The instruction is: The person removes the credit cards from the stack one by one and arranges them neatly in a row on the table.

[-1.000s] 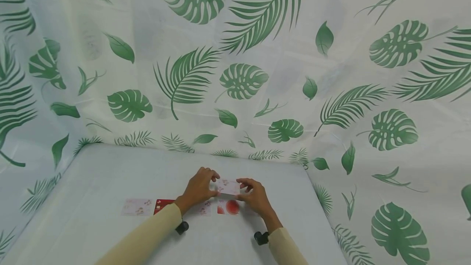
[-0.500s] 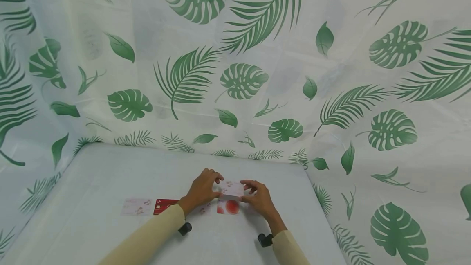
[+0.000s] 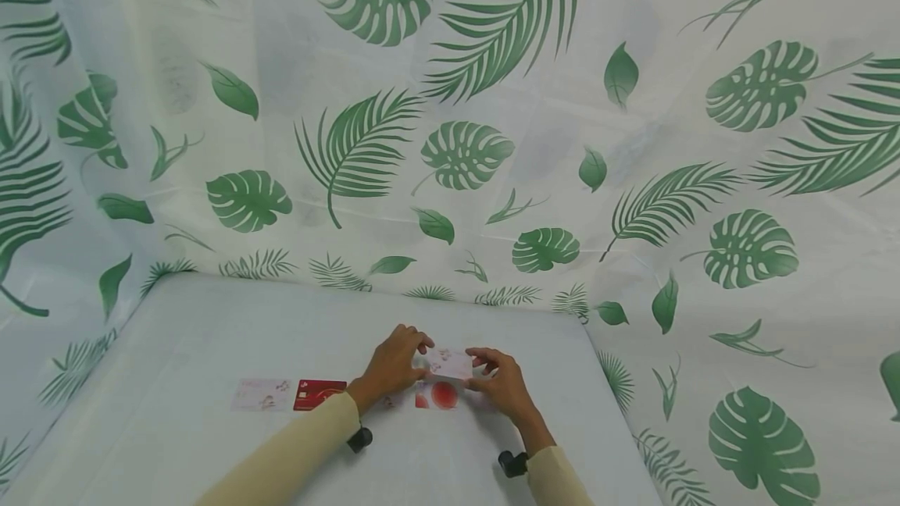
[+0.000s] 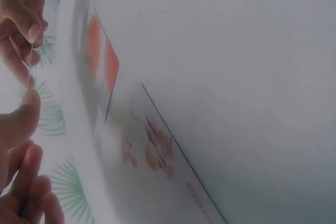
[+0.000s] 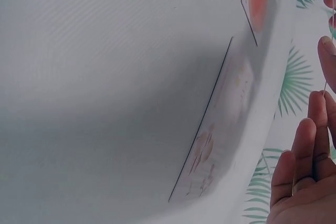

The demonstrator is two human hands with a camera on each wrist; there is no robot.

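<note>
In the head view, a pale pink card (image 3: 450, 364) with a floral print is held over the table. My left hand (image 3: 395, 361) pinches its left edge between thumb and fingers. The right edge is gripped the same way by my right hand (image 3: 502, 383). From the left wrist view the card shows only as a thin line edge-on. Just below it lies a white card with red circles (image 3: 444, 395). A pale floral card (image 4: 157, 150) lies partly hidden by the left arm in the head view, and another pale card (image 5: 210, 140) lies near the right hand.
Farther left on the white table (image 3: 232, 459) lie a red card (image 3: 319, 394) with a chip and a pale pink card (image 3: 262, 394), in line with the others. A leaf-printed curtain (image 3: 450, 100) rises behind and beside the table.
Both hands have shifted a little to the right and slightly nearer, carrying the pale pink card along. More of the red card shows past the left arm. The cards on the table stay put.
</note>
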